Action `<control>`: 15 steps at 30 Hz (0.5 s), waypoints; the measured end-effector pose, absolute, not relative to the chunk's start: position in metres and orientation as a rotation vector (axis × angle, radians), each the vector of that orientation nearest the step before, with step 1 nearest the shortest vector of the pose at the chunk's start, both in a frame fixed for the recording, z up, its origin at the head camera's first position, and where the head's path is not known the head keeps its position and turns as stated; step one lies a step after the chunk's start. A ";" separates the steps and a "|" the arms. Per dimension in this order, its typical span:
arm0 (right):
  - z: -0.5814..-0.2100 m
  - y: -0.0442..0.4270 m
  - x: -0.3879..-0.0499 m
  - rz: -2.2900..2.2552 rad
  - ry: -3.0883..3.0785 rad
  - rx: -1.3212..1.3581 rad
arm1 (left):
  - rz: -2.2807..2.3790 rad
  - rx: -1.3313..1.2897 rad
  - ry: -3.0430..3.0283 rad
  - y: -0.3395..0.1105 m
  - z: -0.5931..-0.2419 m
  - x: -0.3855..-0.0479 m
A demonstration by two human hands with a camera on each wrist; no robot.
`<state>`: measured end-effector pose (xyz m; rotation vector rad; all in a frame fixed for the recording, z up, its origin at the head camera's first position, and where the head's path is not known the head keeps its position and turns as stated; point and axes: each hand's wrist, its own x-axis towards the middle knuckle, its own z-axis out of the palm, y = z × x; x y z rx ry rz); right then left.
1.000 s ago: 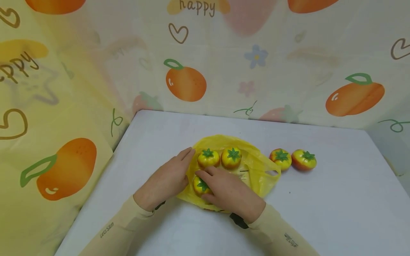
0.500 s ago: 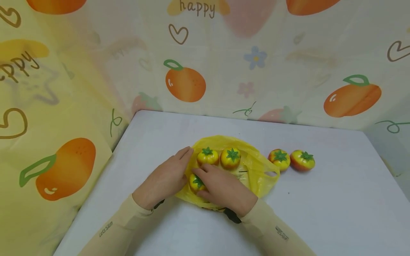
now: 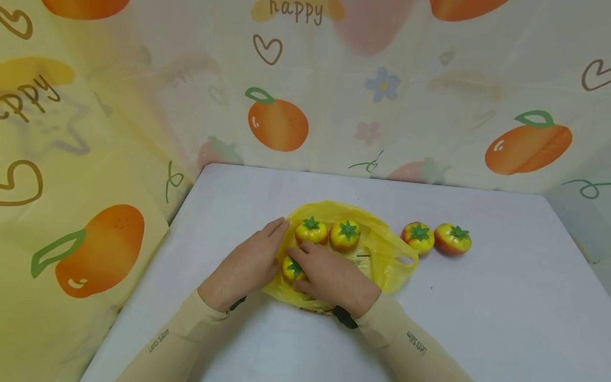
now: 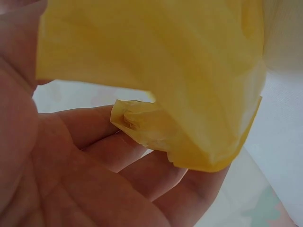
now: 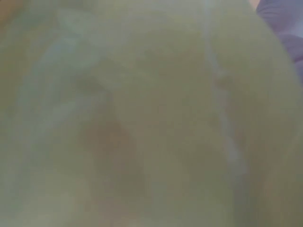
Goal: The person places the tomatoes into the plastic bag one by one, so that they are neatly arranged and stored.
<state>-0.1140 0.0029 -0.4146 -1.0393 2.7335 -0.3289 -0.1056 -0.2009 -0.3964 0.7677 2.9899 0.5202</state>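
In the head view, a yellow plastic bag (image 3: 382, 265) lies spread on the table with several yellow-red tomatoes on it. Two of them, a left tomato (image 3: 311, 232) and a right tomato (image 3: 345, 236), sit side by side at the back. My right hand (image 3: 336, 276) holds a third tomato (image 3: 293, 269) in front of them, its fingers partly covering it. At the bag's left side rests my left hand (image 3: 245, 268), fingers fairly straight. The left wrist view shows the bag film (image 4: 142, 61) lying against the fingers (image 4: 151, 175). Bag film blurs the right wrist view.
Two more tomatoes, a nearer one (image 3: 418, 237) and a farther one (image 3: 453, 239), lie right of the bag on the white table (image 3: 496, 307). A fruit-printed cloth (image 3: 329, 101) hangs behind the table and along its left side.
My right hand has shifted slightly left and away from me, bringing the held tomato closer to the left hand. My left hand stays nearly in place.
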 end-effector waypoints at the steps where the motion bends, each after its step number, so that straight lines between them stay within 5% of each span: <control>1: -0.415 0.003 -0.114 -0.328 2.732 -1.040 | 0.520 0.770 2.989 -0.201 -0.397 -0.106; 15: -0.415 0.006 -0.115 -0.346 2.734 -1.061 | 0.535 0.737 2.972 -0.200 -0.397 -0.106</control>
